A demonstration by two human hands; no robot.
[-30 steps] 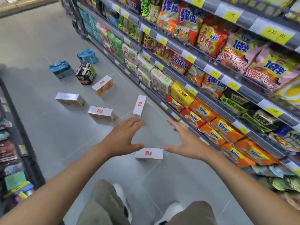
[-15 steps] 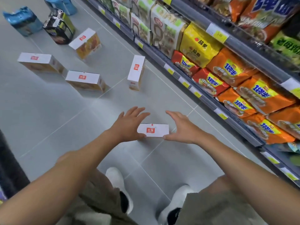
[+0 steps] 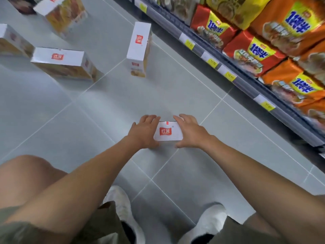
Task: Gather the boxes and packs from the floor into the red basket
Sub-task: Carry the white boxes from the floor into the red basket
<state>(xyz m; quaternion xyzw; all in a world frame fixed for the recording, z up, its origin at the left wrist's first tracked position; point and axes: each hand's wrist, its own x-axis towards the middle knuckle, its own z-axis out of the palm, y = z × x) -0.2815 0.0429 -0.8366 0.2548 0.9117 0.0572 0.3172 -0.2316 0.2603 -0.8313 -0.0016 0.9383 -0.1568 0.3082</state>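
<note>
Arms stretching forward, the left hand [image 3: 144,132] is gripping the white box [image 3: 168,132] at its 9 o'clock end, the right hand [image 3: 190,132] at 3 o'clock, fingers [image 3: 183,118] curling over; it is resting on the floor [image 3: 98,124].

A gray tile floor [image 3: 52,120] is lying under everything. A long shelf [image 3: 246,85] is running along the right side. Orange bags [image 3: 299,83], red bags [image 3: 249,53] and a yellow bag [image 3: 233,9] are sitting on it in rows. Little yellow price tags [image 3: 212,62] are sticking to its front edge. Two white shoes [image 3: 121,205] are standing on the floor at the bottom.
</note>
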